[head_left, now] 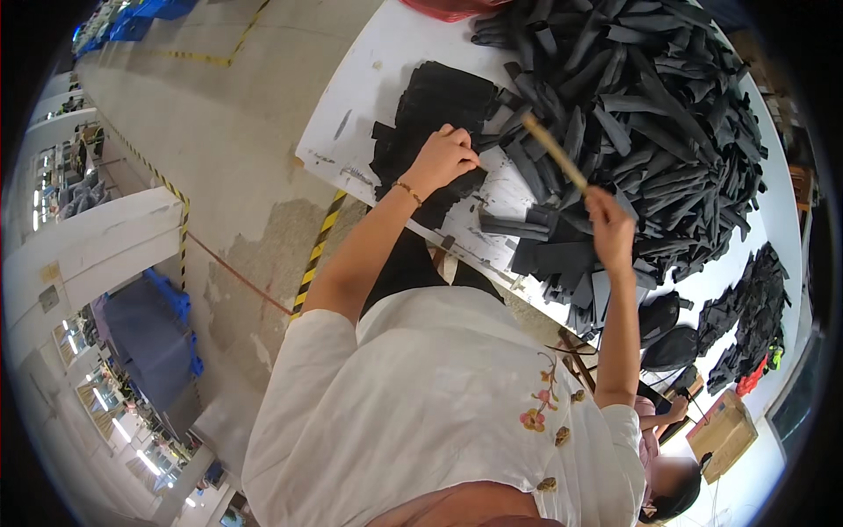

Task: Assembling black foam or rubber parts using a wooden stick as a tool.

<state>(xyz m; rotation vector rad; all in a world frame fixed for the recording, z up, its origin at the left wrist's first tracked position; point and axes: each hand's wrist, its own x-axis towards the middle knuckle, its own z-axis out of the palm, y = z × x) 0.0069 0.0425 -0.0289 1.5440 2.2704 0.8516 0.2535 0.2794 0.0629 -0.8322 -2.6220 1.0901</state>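
My left hand (446, 158) is over dark fabric pieces at the table's near left, fingers curled and pressed together. What they pinch, if anything, is too small to make out. A neat stack of black fabric pieces (446, 95) lies just beyond it. In my right hand (609, 221), a narrow light-brown wooden stick (557, 151) is gripped at its lower end, slanting up and left. Behind the stick rises a big loose heap of folded black strips (650, 132). Short black strips (514, 227) lie between my two hands, near the table edge.
A white table (351, 97) bears the pieces. Round black items (672, 347) and another dark pile (746, 316) lie right, near a cardboard box (722, 432). Another person's arm (669, 415) shows lower right. Yellow-black tape (320, 250) marks the floor left.
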